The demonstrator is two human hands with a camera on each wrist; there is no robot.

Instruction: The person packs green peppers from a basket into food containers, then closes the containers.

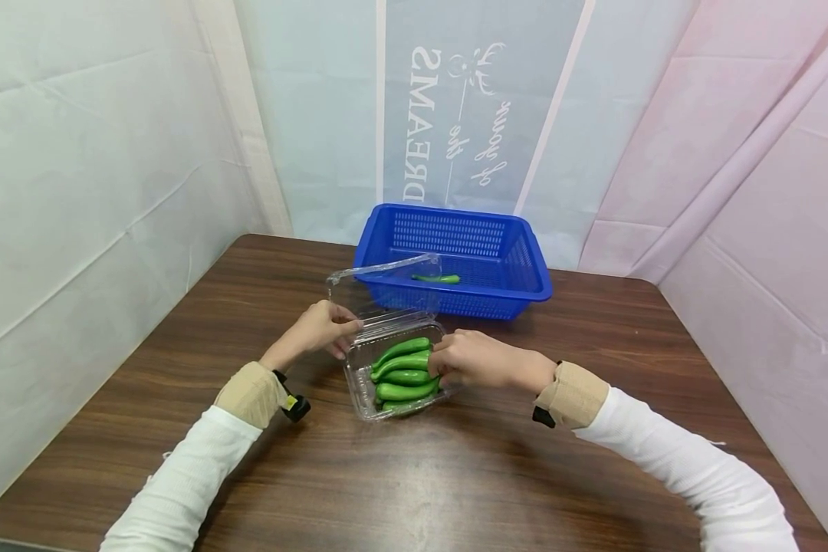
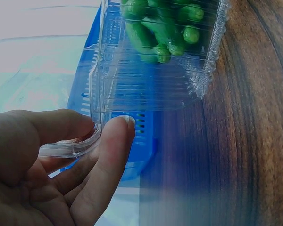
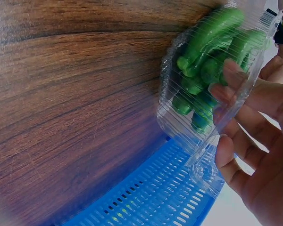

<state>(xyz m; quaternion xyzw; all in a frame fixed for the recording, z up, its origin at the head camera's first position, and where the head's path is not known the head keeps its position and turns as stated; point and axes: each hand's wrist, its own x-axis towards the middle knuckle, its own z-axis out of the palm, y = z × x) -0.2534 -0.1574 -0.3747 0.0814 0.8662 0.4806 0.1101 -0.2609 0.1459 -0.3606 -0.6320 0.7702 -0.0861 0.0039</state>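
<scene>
A clear plastic clamshell box (image 1: 360, 383) stands on the table with its lid (image 1: 345, 295) raised at the far side. Several glossy, slender green vegetables (image 1: 403, 392) lie side by side in it. At the box's far left corner, my left hand (image 1: 320, 330) pinches the plastic by the hinge between thumb and fingers; the left wrist view shows this grip close up. My right hand (image 1: 472, 358) reaches over the right wall, its thumb and forefinger curled at the end of one green vegetable (image 3: 212, 70). Its other fingers (image 3: 225, 150) are outside the rim.
Behind the box is a blue perforated plastic basket (image 1: 534, 264), partly seen through the raised lid. One green vegetable (image 1: 448, 279) lies inside it. The brown wood-grain table (image 1: 248, 299) is enclosed by hanging cloth (image 1: 110, 153) at the back and sides.
</scene>
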